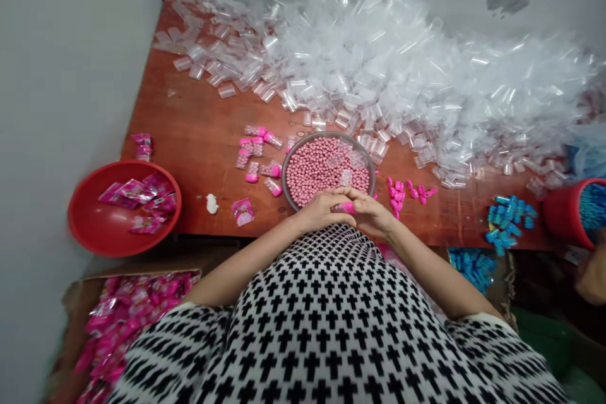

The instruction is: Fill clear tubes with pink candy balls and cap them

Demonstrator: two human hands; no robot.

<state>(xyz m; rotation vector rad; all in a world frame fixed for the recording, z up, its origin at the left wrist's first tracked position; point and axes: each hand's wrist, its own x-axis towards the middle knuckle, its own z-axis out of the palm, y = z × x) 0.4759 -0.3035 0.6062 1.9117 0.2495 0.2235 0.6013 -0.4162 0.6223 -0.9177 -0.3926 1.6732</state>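
Note:
Both hands meet at the near rim of a bowl (290,192) full of pink beads (307,167). Between them is a small clear bottle with a bright pink cap (349,207). My left hand (322,211) closes round the bottle's body, which is mostly hidden by the fingers. The fingers of my right hand (372,213) press at the cap end. A few loose clear tubes (346,177) lie on the beads. Left of the bowl stand and lie several bead-filled bottles with pink caps (252,172). Loose pink caps (396,192) are scattered to the right.
A heap of clear plastic tubes (379,69) covers the back of the wooden table (203,120). At left are a red bowl (78,218) with pink packets and a box of pink packets (127,303). Blue bottles (509,221), a red bucket (563,209) and another person's hand (591,278) are at right.

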